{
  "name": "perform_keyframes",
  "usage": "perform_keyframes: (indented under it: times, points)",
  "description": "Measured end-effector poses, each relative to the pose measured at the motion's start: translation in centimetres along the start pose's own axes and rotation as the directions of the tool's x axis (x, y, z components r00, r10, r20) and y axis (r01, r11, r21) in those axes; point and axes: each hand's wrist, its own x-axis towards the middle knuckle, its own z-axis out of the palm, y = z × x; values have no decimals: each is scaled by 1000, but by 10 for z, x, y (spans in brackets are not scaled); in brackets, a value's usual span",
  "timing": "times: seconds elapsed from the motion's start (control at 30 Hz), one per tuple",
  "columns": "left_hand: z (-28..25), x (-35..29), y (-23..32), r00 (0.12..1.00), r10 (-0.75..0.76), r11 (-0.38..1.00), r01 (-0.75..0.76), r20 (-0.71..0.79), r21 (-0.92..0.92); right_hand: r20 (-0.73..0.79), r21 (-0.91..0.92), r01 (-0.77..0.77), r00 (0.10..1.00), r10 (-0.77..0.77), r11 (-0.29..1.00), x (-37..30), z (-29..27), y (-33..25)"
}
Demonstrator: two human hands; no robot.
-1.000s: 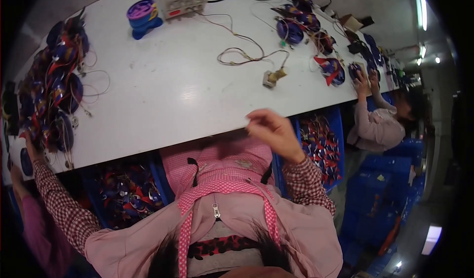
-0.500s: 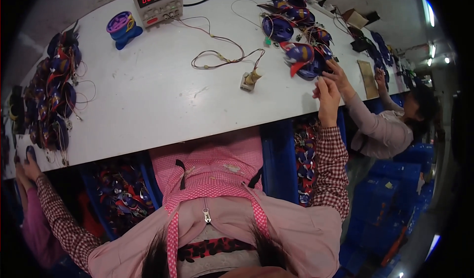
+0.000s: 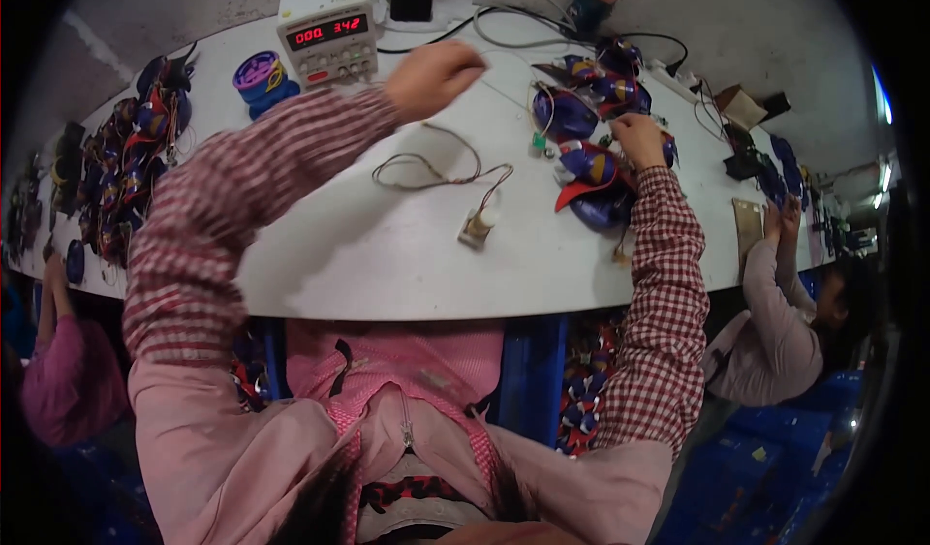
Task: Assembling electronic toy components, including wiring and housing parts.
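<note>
My left hand (image 3: 434, 80) hangs over the far middle of the table, its forearm reaching across from the left. Its fingers are bent and partly hidden, so I cannot tell whether they hold anything. My right hand (image 3: 639, 140) is at the pile of purple assemblies on the right, fingers pinched on something too small to make out. Just nearer lies a purple assembly with a red and orange part (image 3: 588, 164). A green connector (image 3: 538, 142) hangs on wires beside it. Left of it, a small pale block (image 3: 477, 227) is wired to a looped cable (image 3: 402, 172).
A white power supply (image 3: 329, 36) with a lit red display stands at the back. Next to it is a blue-purple round container (image 3: 260, 78). Another pile of assemblies (image 3: 131, 157) lies at left. Co-workers sit at left (image 3: 77, 380) and right (image 3: 775, 351). A blue bin (image 3: 531, 371) is below the table.
My left hand has swung from the far left edge to the table's far middle. The right hand has moved away from me, further over the pile. The view has shifted.
</note>
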Motion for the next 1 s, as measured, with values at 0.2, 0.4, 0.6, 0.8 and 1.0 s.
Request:
perform_keyframes:
  times: [0.2, 0.4, 0.6, 0.8, 1.0]
  points:
    - [127, 134, -22, 948, -286, 957, 277, 137, 80, 89, -24, -163, 982, 165, 986, 12, 24, -10]
    - [179, 172, -21, 782, -614, 788, 600, 109, 136, 282, 63, -210, 942, 185, 976, 33, 35, -15]
    - [179, 181, -33, 711, -655, 752, 648, 256, 123, 301, 479, -368, 922, 245, 797, 25, 12, -49]
    - [179, 178, -53, 730, -676, 737, 664, 105, 126, -78, 322, 69, 996, -46, 944, 18, 10, -68]
    - [136, 151, -48, 737, -674, 726, 673, 49, -141, -182, 400, 152, 980, -85, 904, -32, -22, -78]
